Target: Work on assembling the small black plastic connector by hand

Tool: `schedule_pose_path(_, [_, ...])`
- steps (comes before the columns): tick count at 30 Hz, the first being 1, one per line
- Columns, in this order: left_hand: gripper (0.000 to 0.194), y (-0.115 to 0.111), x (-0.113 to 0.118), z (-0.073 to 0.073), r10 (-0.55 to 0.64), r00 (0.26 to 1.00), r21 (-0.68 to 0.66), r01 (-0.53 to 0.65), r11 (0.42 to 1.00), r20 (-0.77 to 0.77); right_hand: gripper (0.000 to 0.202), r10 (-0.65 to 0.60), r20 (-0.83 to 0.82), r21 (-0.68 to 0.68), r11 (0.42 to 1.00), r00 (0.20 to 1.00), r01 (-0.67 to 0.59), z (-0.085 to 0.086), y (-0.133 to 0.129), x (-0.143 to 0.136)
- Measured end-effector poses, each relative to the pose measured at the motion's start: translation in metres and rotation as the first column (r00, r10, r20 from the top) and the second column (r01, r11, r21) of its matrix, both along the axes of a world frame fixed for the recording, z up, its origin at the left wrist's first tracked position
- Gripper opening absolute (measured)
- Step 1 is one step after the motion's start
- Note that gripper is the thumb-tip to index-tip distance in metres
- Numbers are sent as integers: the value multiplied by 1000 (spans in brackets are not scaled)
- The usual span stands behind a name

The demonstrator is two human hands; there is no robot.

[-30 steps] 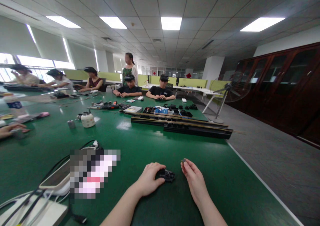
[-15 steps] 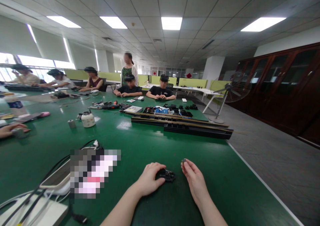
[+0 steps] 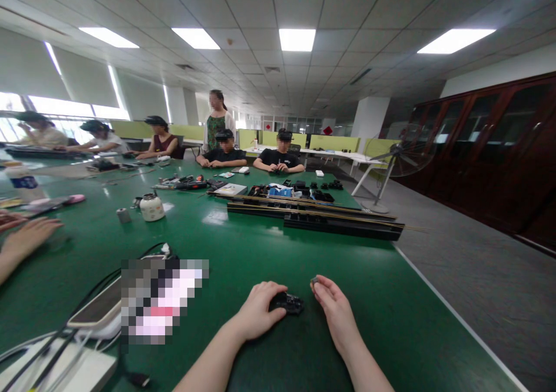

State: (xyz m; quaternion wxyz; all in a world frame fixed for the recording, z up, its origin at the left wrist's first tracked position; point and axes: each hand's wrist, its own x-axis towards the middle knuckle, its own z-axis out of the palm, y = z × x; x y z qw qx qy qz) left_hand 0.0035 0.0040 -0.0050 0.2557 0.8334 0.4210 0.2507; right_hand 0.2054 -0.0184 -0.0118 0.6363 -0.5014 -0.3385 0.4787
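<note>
My left hand (image 3: 263,311) is closed around the left end of a small black plastic part (image 3: 293,304), thumb in front and fingers behind. The part looks like a housing with fine detail inside and lies at the green tabletop (image 3: 260,253). To its right, my right hand (image 3: 332,302) pinches a tiny greyish metal piece (image 3: 315,280) between thumb and fingertips, a short gap away from the black part. What exactly the tiny piece is, I cannot make out.
Long black rails (image 3: 343,228) with thin brass-coloured rods lie across the table ahead. A cabled device (image 3: 98,302) and a blurred-out bright screen (image 3: 169,305) are at left, beyond them a white jar (image 3: 152,207) and grey cylinder (image 3: 123,215). A co-worker's hand (image 3: 32,235) rests far left.
My right hand has shifted slightly left, bringing the tiny metal piece closer to the black part. My left hand keeps its hold. At far left, a co-worker's hands have moved.
</note>
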Motion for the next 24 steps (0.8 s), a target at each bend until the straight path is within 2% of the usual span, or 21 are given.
schedule_pose_path(5, [40,-1,0,-1,5,1000,6,-5,1000,-4,45,87,166,17,996,982,-92,6,-3,-5])
schedule_pose_path(9, [39,0,0,-3,1,1000,13,-1,1000,-1,39,170,331,39,980,928,-194,8,-5,-8])
schedule_pose_path(12, [40,1,-1,-3,-2,1000,21,2,1000,0,30,190,503,36,970,843,-240,7,-8,-11])
schedule_pose_path(16, [40,1,-1,-4,-6,1000,29,6,1000,0,22,184,714,15,961,676,-278,10,-13,-15])
schedule_pose_path(19, [40,1,0,-4,-5,1000,23,5,1000,8,20,205,810,-24,948,549,-318,14,-16,-18])
schedule_pose_path(21, [39,1,0,-3,-6,1000,19,6,1000,8,21,219,835,-48,943,505,-330,15,-18,-19])
schedule_pose_path(24, [39,1,0,-3,-4,1000,20,4,1000,-1,23,225,841,-57,941,492,-334,16,-19,-19])
